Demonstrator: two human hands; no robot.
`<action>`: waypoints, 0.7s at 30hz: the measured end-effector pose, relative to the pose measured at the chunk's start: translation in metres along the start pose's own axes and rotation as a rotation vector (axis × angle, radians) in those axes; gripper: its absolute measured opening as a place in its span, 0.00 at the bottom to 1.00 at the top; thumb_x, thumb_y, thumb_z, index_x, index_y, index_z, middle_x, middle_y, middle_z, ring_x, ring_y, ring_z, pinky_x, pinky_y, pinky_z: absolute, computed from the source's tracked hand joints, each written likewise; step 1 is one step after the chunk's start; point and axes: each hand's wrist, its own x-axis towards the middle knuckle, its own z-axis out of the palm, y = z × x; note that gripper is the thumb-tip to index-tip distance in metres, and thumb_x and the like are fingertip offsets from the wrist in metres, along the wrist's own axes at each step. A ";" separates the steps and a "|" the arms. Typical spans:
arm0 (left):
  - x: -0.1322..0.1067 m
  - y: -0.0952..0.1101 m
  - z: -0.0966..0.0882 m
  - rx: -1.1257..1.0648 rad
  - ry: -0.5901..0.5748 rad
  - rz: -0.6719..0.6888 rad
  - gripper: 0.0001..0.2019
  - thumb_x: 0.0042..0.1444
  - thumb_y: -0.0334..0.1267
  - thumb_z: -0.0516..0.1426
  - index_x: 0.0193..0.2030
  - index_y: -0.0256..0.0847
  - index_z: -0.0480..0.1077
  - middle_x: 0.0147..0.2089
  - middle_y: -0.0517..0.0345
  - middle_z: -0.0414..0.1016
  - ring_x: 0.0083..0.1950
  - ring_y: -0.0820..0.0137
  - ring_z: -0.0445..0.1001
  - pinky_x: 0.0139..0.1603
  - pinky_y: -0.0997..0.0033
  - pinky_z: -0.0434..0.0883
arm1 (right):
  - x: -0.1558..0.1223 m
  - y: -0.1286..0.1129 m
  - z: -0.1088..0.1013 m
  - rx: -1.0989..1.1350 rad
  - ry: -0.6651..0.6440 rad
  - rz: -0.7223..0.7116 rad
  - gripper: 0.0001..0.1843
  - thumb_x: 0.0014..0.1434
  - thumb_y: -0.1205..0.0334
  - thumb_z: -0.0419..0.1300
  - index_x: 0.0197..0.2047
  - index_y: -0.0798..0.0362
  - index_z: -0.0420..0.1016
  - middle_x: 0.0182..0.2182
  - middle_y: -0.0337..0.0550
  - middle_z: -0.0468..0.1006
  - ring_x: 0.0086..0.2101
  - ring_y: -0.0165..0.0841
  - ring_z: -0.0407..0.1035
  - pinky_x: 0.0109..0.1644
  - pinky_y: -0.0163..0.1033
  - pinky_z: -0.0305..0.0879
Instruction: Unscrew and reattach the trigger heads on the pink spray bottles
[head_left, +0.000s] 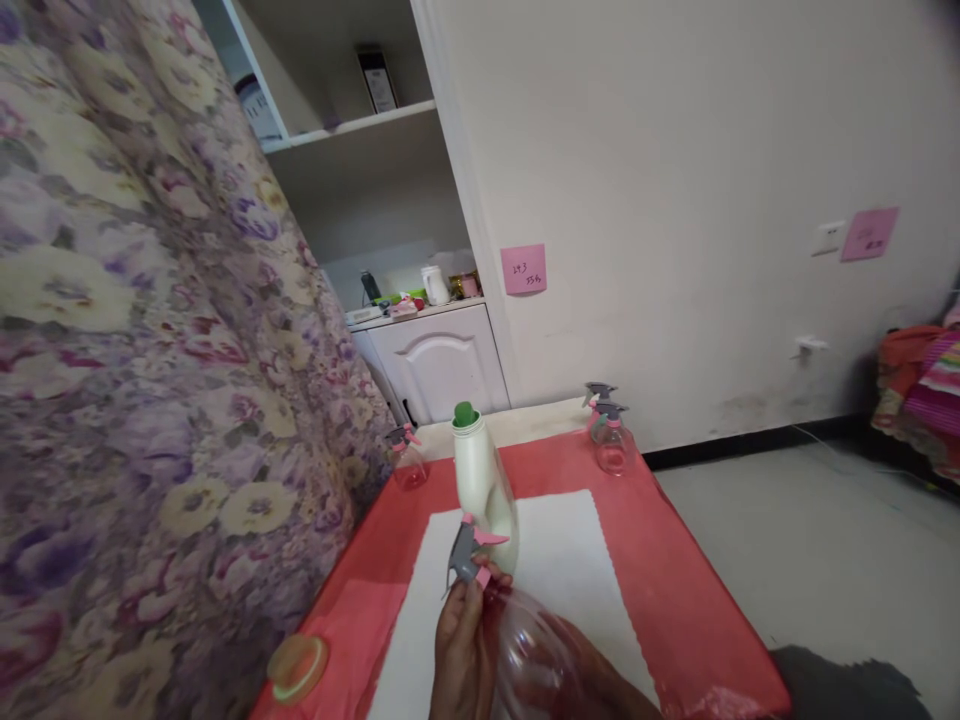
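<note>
A clear spray bottle (536, 650) with a grey and pink spray head (466, 557) is tilted toward me at the bottom of the view. My left hand (459, 640) is closed, its thumb and fingers pinching the spray head near its pink collar. Around the bottle's neck my right hand (501, 577) is closed too, partly hidden behind the clear plastic. Just beyond the hands stands a pale green jug-like bottle (474, 470) without a cap, a green thing (465, 412) showing at its mouth. Beneath lies a white cloth (577, 545) on the red-covered table (690, 590).
Another spray bottle (409, 468) stands at the table's back left. More spray bottles (614, 450) are grouped at the back right. A round orange-green lid (298, 668) lies at the left edge, beside a floral curtain (187, 400). Behind are a cabinet (450, 355) and a wall.
</note>
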 end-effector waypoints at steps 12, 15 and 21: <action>0.004 0.007 -0.006 0.119 -0.082 0.024 0.14 0.51 0.45 0.67 0.40 0.36 0.79 0.41 0.49 0.82 0.46 0.63 0.77 0.52 0.66 0.71 | 0.002 0.000 -0.007 -0.549 0.234 -0.369 0.43 0.34 0.63 0.73 0.55 0.46 0.64 0.52 0.51 0.73 0.46 0.46 0.72 0.38 0.41 0.68; 0.002 0.004 -0.005 0.107 -0.047 0.014 0.15 0.50 0.44 0.67 0.41 0.37 0.79 0.42 0.49 0.82 0.47 0.62 0.77 0.54 0.64 0.70 | -0.002 0.005 -0.011 -0.819 0.307 -0.512 0.49 0.33 0.65 0.72 0.60 0.47 0.61 0.54 0.54 0.72 0.45 0.46 0.72 0.42 0.44 0.68; 0.001 0.002 -0.004 0.056 -0.062 0.001 0.14 0.51 0.44 0.66 0.42 0.38 0.78 0.42 0.50 0.81 0.47 0.62 0.78 0.53 0.64 0.71 | 0.007 0.022 -0.013 -0.496 0.336 -0.401 0.47 0.32 0.54 0.76 0.56 0.44 0.64 0.53 0.51 0.74 0.44 0.44 0.73 0.36 0.40 0.70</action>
